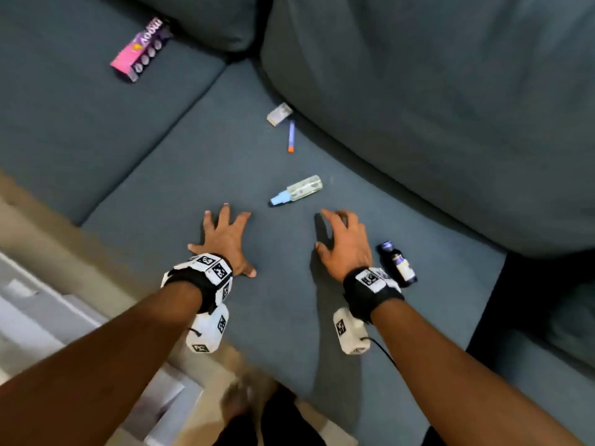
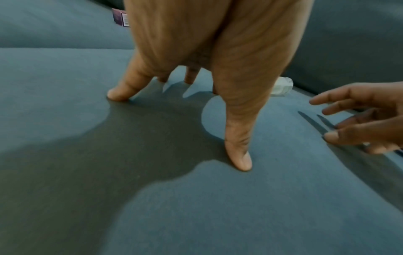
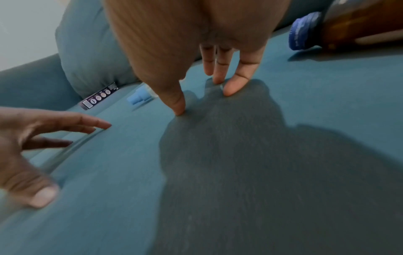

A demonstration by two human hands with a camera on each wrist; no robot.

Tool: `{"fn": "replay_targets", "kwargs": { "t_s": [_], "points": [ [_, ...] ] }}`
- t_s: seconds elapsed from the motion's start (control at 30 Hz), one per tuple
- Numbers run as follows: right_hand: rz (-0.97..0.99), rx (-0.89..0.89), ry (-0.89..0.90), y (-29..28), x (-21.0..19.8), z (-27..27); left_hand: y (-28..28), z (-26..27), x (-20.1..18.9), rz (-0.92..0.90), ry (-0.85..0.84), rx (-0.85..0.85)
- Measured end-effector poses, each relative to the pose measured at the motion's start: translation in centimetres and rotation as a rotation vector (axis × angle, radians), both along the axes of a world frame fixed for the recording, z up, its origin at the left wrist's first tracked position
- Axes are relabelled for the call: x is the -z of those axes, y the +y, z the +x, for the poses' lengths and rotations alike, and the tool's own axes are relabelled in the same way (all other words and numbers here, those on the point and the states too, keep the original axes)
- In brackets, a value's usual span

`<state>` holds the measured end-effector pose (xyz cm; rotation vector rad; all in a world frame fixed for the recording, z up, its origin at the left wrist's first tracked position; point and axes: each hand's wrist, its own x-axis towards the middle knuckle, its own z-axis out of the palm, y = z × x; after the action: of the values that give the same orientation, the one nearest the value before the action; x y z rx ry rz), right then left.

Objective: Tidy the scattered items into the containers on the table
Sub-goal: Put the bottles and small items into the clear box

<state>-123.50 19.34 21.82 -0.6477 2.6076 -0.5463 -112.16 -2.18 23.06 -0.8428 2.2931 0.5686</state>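
Observation:
Both hands rest on a blue-grey sofa seat (image 1: 289,317), holding nothing. My left hand (image 1: 225,239) lies spread, with its fingertips (image 2: 242,162) pressing the cushion. My right hand (image 1: 344,243) arches on its fingertips (image 3: 180,110). Just beyond the hands lies a clear spray bottle (image 1: 297,189) with a light blue cap (image 3: 137,99). A dark brown bottle (image 1: 399,263) with a blue cap (image 3: 303,31) lies beside my right wrist. Farther back lie a purple pen with an orange tip (image 1: 291,136) and a small clear box (image 1: 279,114). A pink and purple carton (image 1: 141,49) rests on the left cushion.
Large back cushions (image 1: 450,107) rise behind and to the right of the seat. A beige floor and white furniture (image 1: 48,310) lie to the left of the sofa edge. No container shows in any view.

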Motion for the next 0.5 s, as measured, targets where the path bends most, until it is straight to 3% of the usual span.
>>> {"fn": "replay_targets", "kwargs": {
  "t_s": [0.07, 0.23, 0.33, 0.4, 0.47, 0.5],
  "points": [
    [-0.014, -0.007, 0.033, -1.4, 0.2, -2.1, 0.0, -0.4, 0.1, -0.017, -0.011, -0.013],
    [0.082, -0.224, 0.018, -5.4, 0.4, -6.1, -0.3, -1.1, -0.1, 0.004, -0.048, -0.003],
    [0.127, -0.213, 0.024, -7.4, 0.2, -7.0, -0.6, -1.4, -0.2, -0.01, -0.083, 0.025],
    [0.099, -0.17, -0.009, -8.6, 0.2, -7.3, -1.9, -1.3, 0.0, -0.049, 0.007, 0.055],
    [0.032, -0.088, -0.107, -9.8, 0.4, -7.0, -3.6, -1.5, 0.8, -0.079, 0.216, 0.089],
    [-0.022, -0.029, -0.168, -10.4, 0.4, -6.5, -4.5, -1.8, 1.2, -0.012, 0.341, 0.017]
  ]
}}
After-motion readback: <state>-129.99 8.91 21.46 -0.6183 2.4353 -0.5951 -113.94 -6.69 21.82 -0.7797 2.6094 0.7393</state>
